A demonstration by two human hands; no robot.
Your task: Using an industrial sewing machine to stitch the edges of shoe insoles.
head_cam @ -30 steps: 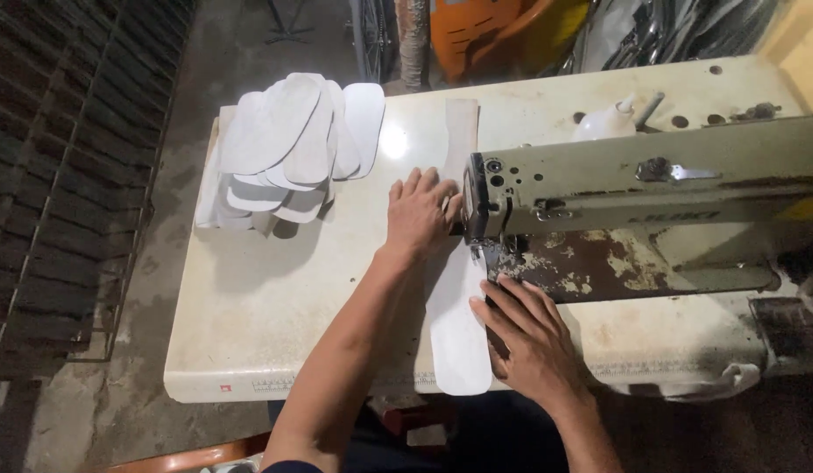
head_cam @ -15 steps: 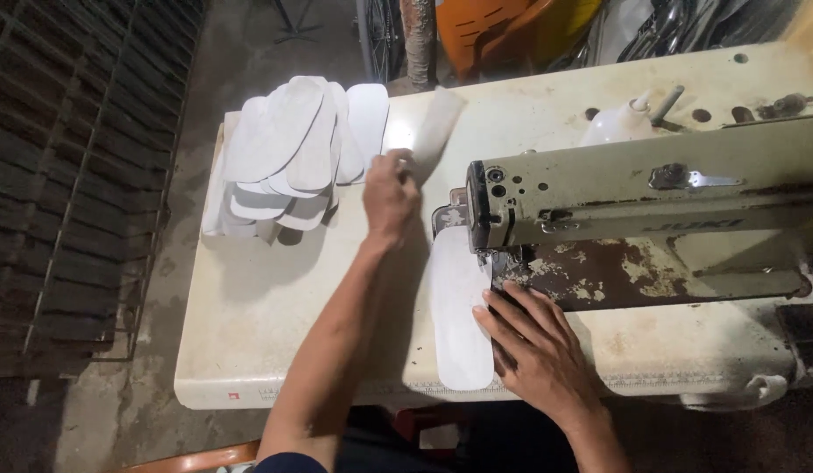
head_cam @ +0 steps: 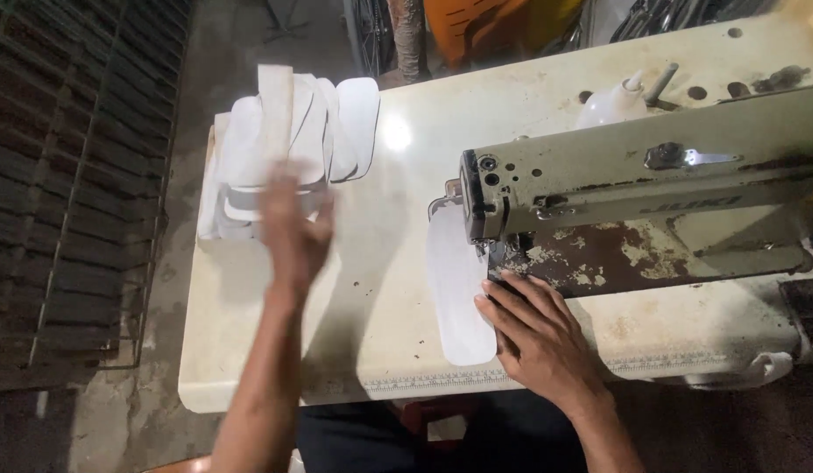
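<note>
Two hands work apart: the left hand (head_cam: 293,232), blurred, holds a pale strip (head_cam: 275,114) over the far-left stack of white pieces (head_cam: 336,131); the right hand (head_cam: 533,328) presses flat beside a white piece (head_cam: 455,289) under the sewing machine (head_cam: 634,175) on the surface (head_cam: 380,350). Judged: stacking; feeding calls for alignment.

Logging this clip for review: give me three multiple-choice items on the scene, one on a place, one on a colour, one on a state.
1. Where does the right hand rest?
A. on the stack
B. beside the white insole piece at the sewing machine
C. off the table

2. What colour are the stacked pieces?
A. white
B. black
C. red

3. What is the left hand doing?
A. lying flat on the table
B. raised near the stack, a pale strip at its fingers
C. gripping the machine

Key: 1 B, fingers lie along the piece's edge; 2 A, all look white; 3 B, it is blurred above the table.
</note>
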